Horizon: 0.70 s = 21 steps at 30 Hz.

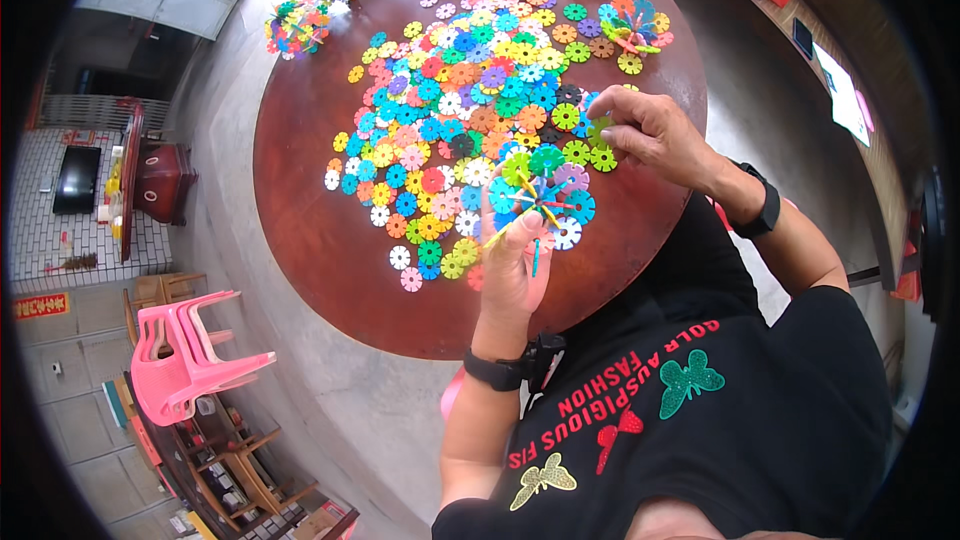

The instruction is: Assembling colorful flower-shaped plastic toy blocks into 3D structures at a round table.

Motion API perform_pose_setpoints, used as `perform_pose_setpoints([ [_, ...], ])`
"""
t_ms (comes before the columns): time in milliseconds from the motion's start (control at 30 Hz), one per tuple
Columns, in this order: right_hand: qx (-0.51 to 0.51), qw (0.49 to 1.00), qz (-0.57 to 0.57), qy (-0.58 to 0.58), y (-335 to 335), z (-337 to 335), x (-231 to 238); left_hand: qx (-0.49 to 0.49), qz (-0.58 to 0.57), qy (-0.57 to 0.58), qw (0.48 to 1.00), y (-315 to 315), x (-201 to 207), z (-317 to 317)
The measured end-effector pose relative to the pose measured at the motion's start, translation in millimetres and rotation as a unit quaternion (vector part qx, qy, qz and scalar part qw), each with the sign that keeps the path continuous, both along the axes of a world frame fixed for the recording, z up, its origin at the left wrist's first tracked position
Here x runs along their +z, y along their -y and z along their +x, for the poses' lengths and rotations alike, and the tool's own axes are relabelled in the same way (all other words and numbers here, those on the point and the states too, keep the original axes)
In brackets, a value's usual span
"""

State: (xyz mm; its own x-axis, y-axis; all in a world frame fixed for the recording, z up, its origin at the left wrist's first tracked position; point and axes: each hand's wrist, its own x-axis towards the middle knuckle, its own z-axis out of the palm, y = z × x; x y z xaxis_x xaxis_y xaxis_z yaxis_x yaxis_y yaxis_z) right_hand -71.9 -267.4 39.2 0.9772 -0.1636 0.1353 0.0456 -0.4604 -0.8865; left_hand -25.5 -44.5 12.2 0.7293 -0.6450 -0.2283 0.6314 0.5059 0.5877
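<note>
My left hand grips a round cluster of interlocked notched plastic discs, held up over the near part of the table. Discs in blue, green, purple, white and pink fan out from its middle. To the right, my right hand is bent in a pinch, with a yellow-green notched disc at its thumb and fingertips. Beneath and beyond both hands spreads a large loose pile of notched discs in many colours. The cluster hides part of the pile.
The discs lie on a round dark-red table. Finished-looking disc clusters stand along its far edge, including one at the far right and one at the far left. A pink plastic chair stands left; a side counter runs along the right.
</note>
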Motion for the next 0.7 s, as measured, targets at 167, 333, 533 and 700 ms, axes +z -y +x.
perform_pose_setpoints([
  [167, 0.039, 0.992, 0.12, -0.019, -13, -4, 12, -0.021, 0.098, 0.142, 0.985, 5, 11, -7],
  [333, 0.051, 0.992, 0.111, -0.025, -13, -6, 15, -0.014, 0.101, 0.174, 0.979, 9, 9, -10],
  [533, 0.047, 0.99, 0.134, -0.02, -13, -6, 16, 0.006, 0.148, 0.247, 0.958, 9, 9, -10],
  [700, 0.072, 0.984, 0.151, -0.066, -10, -8, 9, 0.038, 0.112, 0.201, 0.972, 11, 18, -11],
])
